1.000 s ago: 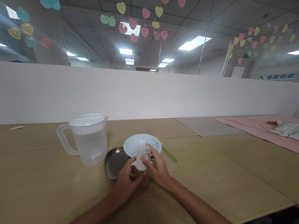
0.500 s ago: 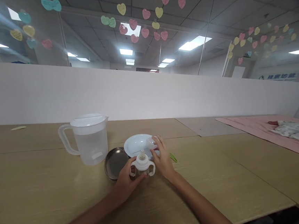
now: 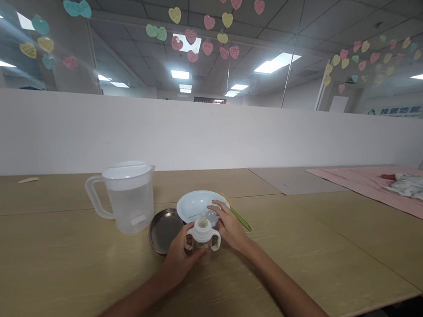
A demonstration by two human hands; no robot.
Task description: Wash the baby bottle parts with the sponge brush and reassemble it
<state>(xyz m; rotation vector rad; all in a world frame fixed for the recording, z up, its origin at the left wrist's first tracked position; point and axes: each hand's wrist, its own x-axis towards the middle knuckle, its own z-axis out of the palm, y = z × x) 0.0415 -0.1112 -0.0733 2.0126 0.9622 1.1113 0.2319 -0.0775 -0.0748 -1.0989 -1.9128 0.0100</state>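
Observation:
My left hand (image 3: 180,252) is wrapped round a clear baby bottle (image 3: 203,234) with a white collar, two white side handles and a pale teat on top. The bottle is upright, in front of a white bowl (image 3: 196,198). My right hand (image 3: 231,227) is just right of the bottle, fingers curved round a clear domed bottle cap (image 3: 212,216). The cap is beside the teat, apart from the bottle's top as far as I can see; the thumb's contact is partly hidden. Left of the bowl lies a round metal dish (image 3: 164,231), close to my left hand.
A lidded clear plastic jug (image 3: 132,202) stands at the left. A green-handled utensil (image 3: 241,218) lies beside the bowl, behind my right hand. A pink cloth (image 3: 347,181) with patterned fabric (image 3: 421,188) covers the table's right side. A white wall (image 3: 194,135) runs behind.
My right hand has brought the clear cap down and slightly left, closer to the bottle's teat. More of the green utensil now shows. My left hand keeps its hold on the bottle.

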